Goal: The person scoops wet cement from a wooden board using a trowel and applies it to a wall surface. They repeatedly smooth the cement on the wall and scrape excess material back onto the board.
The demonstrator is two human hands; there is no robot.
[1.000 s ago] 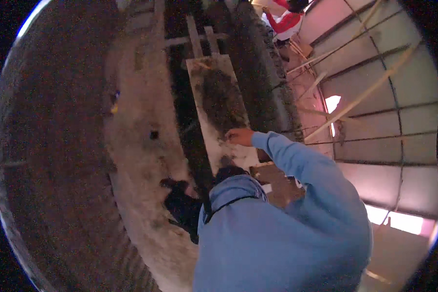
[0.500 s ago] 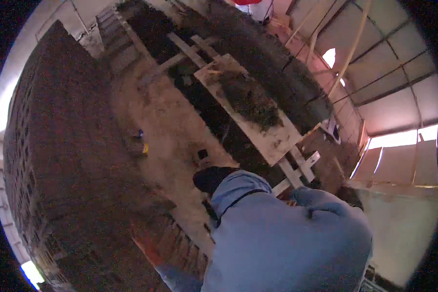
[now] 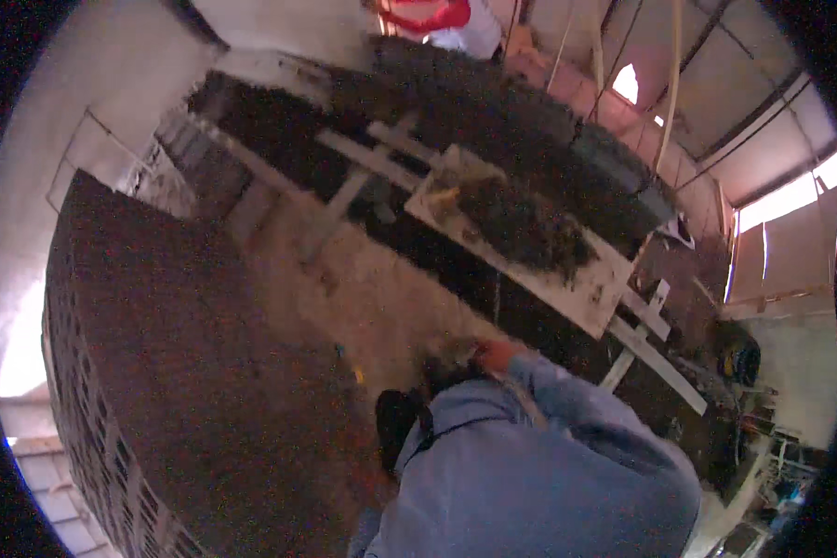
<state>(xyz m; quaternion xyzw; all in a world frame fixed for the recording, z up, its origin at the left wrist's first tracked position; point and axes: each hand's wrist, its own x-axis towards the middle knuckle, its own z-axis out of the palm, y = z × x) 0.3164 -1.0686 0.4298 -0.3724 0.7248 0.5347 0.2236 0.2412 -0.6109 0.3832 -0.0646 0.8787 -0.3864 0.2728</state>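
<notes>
My right hand (image 3: 495, 355) reaches out past the front of my blue-grey top, low over the brown floor. Motion blur smears its fingers, and a greyish object beside it is too blurred to name. My left hand (image 3: 370, 485) is a dim reddish patch by the near side of the tall brick stack (image 3: 205, 372), its fingers not clear. Ahead and to the right lies a pale board (image 3: 549, 296) with a heap of dark wet-looking material (image 3: 525, 223) on it. A dark shoe (image 3: 396, 428) shows below my body.
White bars (image 3: 656, 363) stick out from both ends of the board, over a dark strip of ground. Behind it runs a long dark brick structure (image 3: 530, 112). A person in red and white (image 3: 446, 23) is at the far edge. Cluttered items (image 3: 786, 484) lie at lower right.
My view has turned, so the board sits lower and farther right. My right hand has come into sight in front of my body. My left hand appears closer to my body.
</notes>
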